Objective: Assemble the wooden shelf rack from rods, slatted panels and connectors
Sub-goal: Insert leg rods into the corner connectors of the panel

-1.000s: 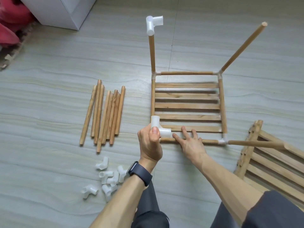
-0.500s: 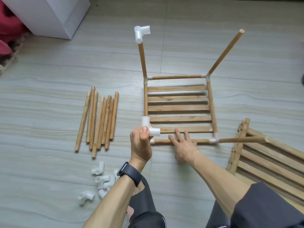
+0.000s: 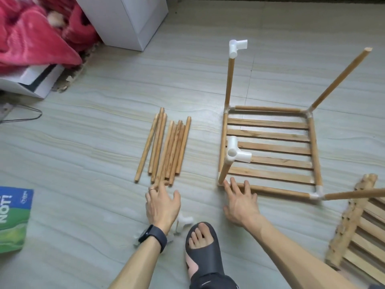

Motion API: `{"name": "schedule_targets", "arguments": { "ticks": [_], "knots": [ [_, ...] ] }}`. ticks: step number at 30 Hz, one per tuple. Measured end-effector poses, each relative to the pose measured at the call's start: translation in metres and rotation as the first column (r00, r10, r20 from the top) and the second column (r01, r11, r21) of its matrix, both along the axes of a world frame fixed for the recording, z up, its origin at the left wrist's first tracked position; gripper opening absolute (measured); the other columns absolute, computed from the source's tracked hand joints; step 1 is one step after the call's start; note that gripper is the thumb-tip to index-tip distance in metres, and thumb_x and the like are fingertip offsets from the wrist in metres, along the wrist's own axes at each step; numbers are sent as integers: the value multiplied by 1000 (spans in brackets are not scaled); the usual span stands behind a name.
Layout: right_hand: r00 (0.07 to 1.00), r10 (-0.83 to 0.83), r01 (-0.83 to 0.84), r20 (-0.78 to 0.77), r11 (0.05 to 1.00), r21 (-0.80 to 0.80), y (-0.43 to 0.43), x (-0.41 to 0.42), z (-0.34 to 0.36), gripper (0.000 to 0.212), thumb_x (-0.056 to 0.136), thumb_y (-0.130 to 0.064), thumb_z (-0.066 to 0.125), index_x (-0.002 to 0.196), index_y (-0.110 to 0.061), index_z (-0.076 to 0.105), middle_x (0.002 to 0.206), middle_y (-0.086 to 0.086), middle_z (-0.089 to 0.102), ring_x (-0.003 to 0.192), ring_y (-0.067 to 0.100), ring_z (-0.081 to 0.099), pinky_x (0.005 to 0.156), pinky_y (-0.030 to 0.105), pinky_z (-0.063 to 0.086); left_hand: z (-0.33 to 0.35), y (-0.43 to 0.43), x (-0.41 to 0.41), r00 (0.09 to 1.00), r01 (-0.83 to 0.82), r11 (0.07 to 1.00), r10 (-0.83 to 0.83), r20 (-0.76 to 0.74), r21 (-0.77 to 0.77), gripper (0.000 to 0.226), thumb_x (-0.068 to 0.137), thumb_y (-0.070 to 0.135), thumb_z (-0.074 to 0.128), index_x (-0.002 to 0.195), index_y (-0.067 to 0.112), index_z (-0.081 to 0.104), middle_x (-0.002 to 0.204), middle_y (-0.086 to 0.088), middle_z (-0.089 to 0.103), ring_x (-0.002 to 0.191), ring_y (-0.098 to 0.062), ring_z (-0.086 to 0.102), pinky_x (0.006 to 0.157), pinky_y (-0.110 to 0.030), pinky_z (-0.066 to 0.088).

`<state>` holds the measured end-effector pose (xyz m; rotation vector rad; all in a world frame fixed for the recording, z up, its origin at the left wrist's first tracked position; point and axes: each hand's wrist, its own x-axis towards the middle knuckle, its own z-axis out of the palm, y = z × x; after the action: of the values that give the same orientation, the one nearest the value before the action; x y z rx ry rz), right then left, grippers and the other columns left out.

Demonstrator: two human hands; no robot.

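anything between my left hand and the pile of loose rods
Nothing visible. The left hand is open, just short of the loose rods, almost at their near ends; the spare connectors lie behind it.

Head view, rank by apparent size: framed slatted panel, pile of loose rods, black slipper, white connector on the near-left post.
1. framed slatted panel
2. pile of loose rods
3. black slipper, close behind the rods; it sits nearer the camera, so that pair is unsure
4. white connector on the near-left post
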<state>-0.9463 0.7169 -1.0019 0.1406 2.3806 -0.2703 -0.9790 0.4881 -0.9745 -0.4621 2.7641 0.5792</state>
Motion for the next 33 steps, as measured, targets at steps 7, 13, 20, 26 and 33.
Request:
{"name": "schedule_targets", "arguments": {
  "ticks": [7,13,20,26,33],
  "knots": [
    [999,20,-19,43,1000,-23,8,3,7,78,102,-32,44,161,-34,-7,169,-8,-10,154,38,-8,117,67,21,-15,-45,14,924,96,991,-54,377,-93,46,94,16,52,138,26,43,139,-10,40,122,-31,51,89,-38,48],
    [994,36,-34,103,999,-18,0,14,15,81,101,-29,44,160,-33,-10,169,-6,-14,154,38,-12,114,68,25,-10,-41,15,906,168,978,-104,411,-123,43,93,11,46,134,24,48,137,-8,50,122,-29,54,94,-38,47],
    [723,-676,460,-142,624,-632,-9,6,50,63,85,-39,62,144,-27,48,144,-3,56,135,19,49,109,36,40,-19,-30,21,898,297,942,-221,379,-155,44,99,55,44,130,23,49,133,-6,50,118,-27,56,89,-39,50],
    [504,-800,251,-326,496,-831,-12,7,99,58,81,-46,74,130,-28,49,115,-9,68,106,4,65,90,26,52,-6,-15,16,914,363,903,-297,274,-230,43,105,47,34,125,15,55,128,-9,59,117,-29,56,89,-40,46],
    [318,-866,154,-386,449,-880,-22,8,148,47,81,-44,83,121,-32,64,100,-7,75,84,-2,73,76,18,57,44,10,1,935,349,936,-345,84,-39,50,102,54,38,129,16,55,129,-6,59,116,-29,57,86,-40,48]
  ]
}}
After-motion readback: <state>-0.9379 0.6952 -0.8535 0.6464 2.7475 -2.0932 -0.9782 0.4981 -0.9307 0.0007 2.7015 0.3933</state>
